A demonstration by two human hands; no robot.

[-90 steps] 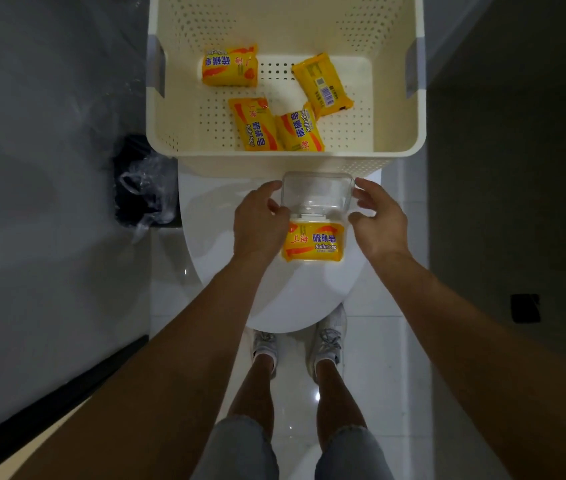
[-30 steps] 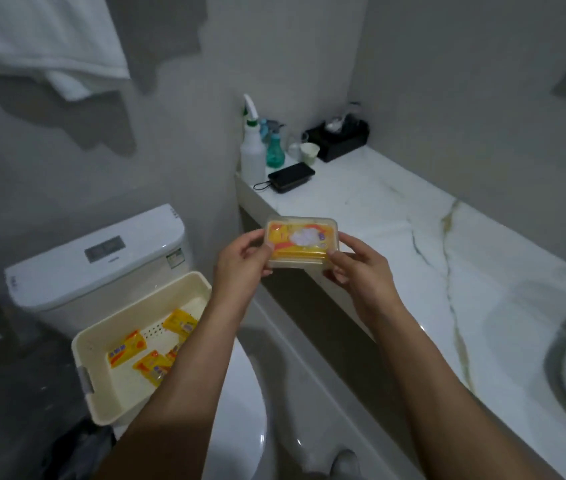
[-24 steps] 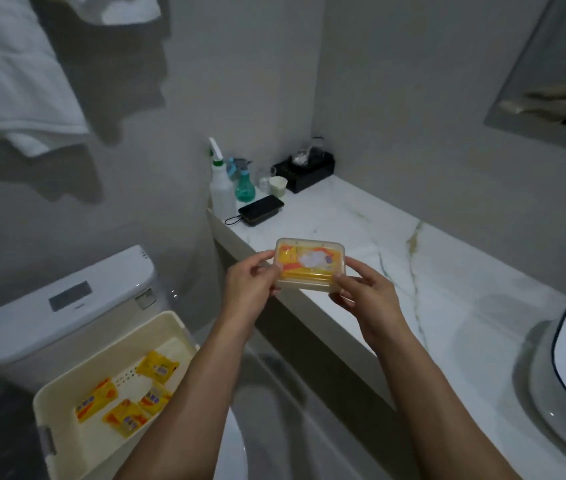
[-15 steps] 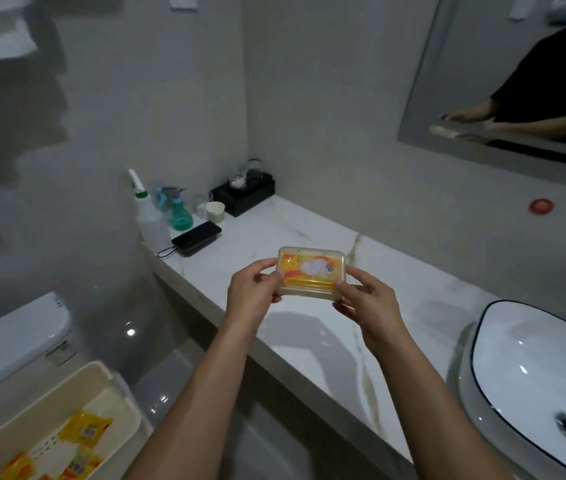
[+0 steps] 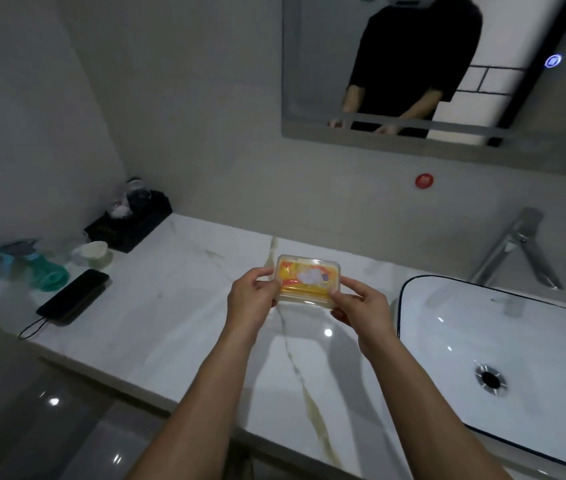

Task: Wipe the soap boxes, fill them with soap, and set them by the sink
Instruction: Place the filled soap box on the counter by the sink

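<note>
Both arms reach forward: left hand (image 5: 250,299) and right hand (image 5: 361,306) pinch the closed soap box (image 5: 305,282) by its ends, above the counter (image 5: 170,323), left of the sink (image 5: 517,358).

The sink (image 5: 534,341) runs off the right edge. At far left the spray bottles (image 5: 37,268) smear into blur. Glare on the soap box (image 5: 305,282) lid hides the soap's print. The black tray's (image 5: 129,225) contents stay indistinct.

A clear plastic soap box (image 5: 305,281) shows above a glossy veined marble counter (image 5: 170,327) beside a shiny glazed sink (image 5: 531,344).
</note>
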